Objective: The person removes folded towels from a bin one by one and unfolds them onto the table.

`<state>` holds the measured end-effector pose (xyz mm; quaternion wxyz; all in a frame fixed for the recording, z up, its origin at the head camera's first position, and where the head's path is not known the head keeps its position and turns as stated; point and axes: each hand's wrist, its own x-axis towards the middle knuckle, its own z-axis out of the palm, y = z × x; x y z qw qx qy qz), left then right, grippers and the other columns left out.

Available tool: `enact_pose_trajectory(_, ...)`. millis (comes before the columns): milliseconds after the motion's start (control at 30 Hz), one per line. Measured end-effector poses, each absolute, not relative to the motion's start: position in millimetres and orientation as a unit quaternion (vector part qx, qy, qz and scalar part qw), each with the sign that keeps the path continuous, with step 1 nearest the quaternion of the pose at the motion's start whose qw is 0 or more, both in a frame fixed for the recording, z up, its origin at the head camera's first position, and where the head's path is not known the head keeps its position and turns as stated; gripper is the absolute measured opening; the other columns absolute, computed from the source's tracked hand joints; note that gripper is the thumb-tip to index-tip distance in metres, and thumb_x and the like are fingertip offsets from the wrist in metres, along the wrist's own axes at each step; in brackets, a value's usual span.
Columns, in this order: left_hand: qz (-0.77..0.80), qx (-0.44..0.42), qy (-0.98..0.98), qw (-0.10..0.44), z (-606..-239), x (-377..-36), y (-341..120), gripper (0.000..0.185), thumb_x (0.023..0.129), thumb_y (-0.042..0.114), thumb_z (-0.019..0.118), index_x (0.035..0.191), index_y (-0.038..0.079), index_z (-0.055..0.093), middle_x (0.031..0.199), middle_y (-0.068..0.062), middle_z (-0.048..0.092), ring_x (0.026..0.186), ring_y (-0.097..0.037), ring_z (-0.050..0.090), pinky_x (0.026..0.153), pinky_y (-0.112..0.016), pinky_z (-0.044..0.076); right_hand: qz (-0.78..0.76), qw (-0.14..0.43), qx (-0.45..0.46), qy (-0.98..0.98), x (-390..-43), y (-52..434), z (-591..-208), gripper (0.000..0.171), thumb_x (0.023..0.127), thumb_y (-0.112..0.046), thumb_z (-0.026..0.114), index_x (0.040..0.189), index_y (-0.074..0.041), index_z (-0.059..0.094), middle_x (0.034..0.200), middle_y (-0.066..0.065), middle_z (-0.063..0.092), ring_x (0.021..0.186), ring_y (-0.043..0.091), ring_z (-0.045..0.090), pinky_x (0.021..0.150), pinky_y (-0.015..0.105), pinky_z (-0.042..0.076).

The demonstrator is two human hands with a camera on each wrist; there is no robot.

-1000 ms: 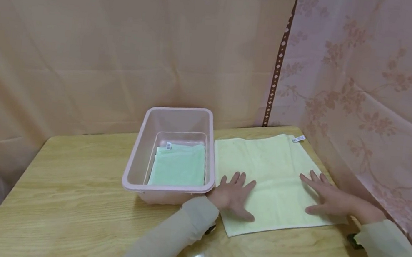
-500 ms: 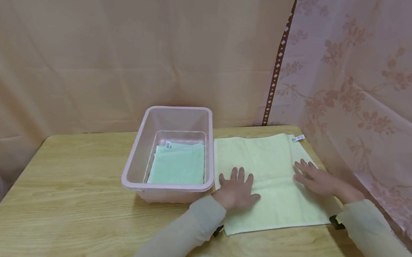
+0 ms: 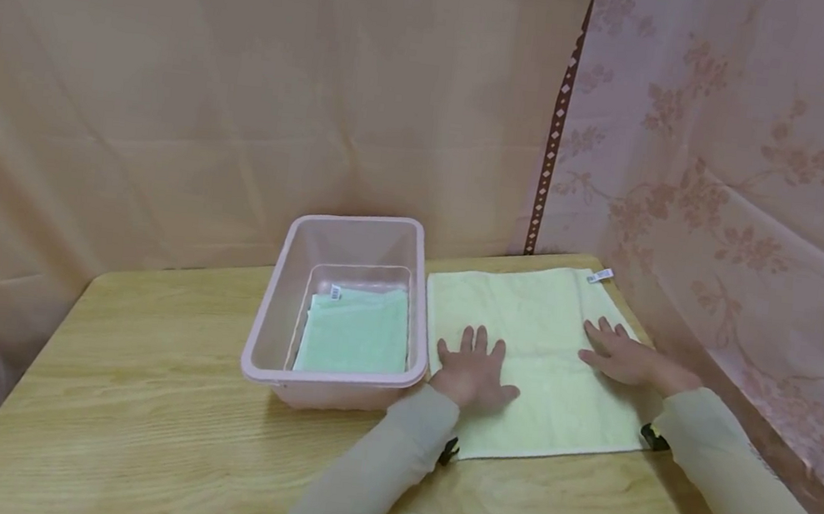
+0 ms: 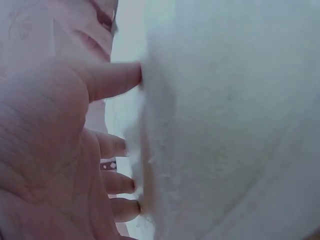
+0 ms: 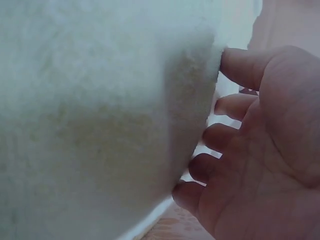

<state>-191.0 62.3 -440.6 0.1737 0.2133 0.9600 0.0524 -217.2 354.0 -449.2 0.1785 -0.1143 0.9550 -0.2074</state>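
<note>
1. 2 curtains fill the background: a beige curtain at the back and a pink flowered curtain along the right side, with a dark patterned strip running down between them.
2. Wooden table, light and glossy, set against the curtains.
3. Yellow towel, spread flat on the right part of the table, under both hands, with its left edge just beside the tub.
4. Pink plastic tub, upright near the middle of the table.
5. 2 pale sleeves, left sleeve and right sleeve, reaching in from the near edge.
6. Green towel, lying flat on the floor of the tub.
7. Left hand, palm down on the left part of the yellow towel, fingers straight and fanned, thumb out to the right.
8. Right hand, laid on the yellow towel near its right edge, fingers extended and slightly apart, fingertips touching the cloth.
9. 2 white labels: 1 towel label at the far right corner of the yellow towel, 1 smaller label at the far left of the green towel.
</note>
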Motion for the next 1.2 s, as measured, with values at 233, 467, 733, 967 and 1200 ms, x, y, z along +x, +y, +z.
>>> enact_pose_trajectory(233,0.074,0.197,0.960,0.182,-442.7,-205.3,67.0,0.087,0.091,0.071,0.053,0.163,0.030,0.023,0.170,-0.006,0.010,0.155,-0.027,0.006,0.116,-0.066,0.015,-0.181,0.179,-0.098,0.962,-223.9,353.6,-451.8,0.087,0.106,-0.052,0.042,0.155,0.014,0.012,0.153,0.048,-0.004,0.135,0.073,-0.007,0.105,0.080,0.003)
enact_pose_trajectory(467,0.097,0.188,0.958,0.193,-445.2,-213.7,71.4,0.089,0.090,0.068,0.057,0.163,0.031,0.023,0.170,-0.004,0.008,0.156,-0.026,0.004,0.116,-0.066,0.012,-0.165,0.189,-0.097,0.963,-232.4,352.0,-448.4,0.094,0.104,-0.054,0.044,0.151,0.020,0.010,0.152,0.049,-0.002,0.135,0.073,-0.005,0.106,0.079,0.002)
enact_pose_trajectory(733,0.091,0.153,0.967,0.184,-441.8,-217.5,79.3,0.094,0.086,0.076,0.057,0.162,0.032,0.024,0.170,-0.006,0.009,0.155,-0.030,0.005,0.114,-0.068,0.015,-0.190,0.163,-0.071,0.966,-255.4,346.7,-440.0,0.087,0.108,-0.050,0.035,0.152,0.019,0.004,0.153,0.047,-0.008,0.139,0.067,-0.010,0.110,0.073,-0.005)
enact_pose_trajectory(967,0.080,0.137,0.976,0.151,-447.7,-220.5,85.5,0.096,0.083,0.083,0.055,0.161,0.034,0.028,0.169,-0.005,0.015,0.155,-0.031,0.011,0.113,-0.069,0.020,-0.195,0.157,-0.072,0.965,-271.2,343.9,-449.8,0.085,0.108,-0.052,0.031,0.154,0.015,0.007,0.153,0.048,-0.006,0.138,0.069,-0.008,0.110,0.075,0.000)
enact_pose_trajectory(1200,0.096,0.125,0.978,0.139,-448.6,-228.5,82.3,0.096,0.082,0.081,0.058,0.161,0.035,0.029,0.169,-0.004,0.016,0.155,-0.030,0.011,0.112,-0.070,0.020,-0.189,0.166,-0.051,0.967,-285.8,338.7,-446.6,0.092,0.106,-0.057,0.033,0.154,0.015,0.005,0.153,0.048,-0.006,0.136,0.070,-0.009,0.108,0.077,0.000)
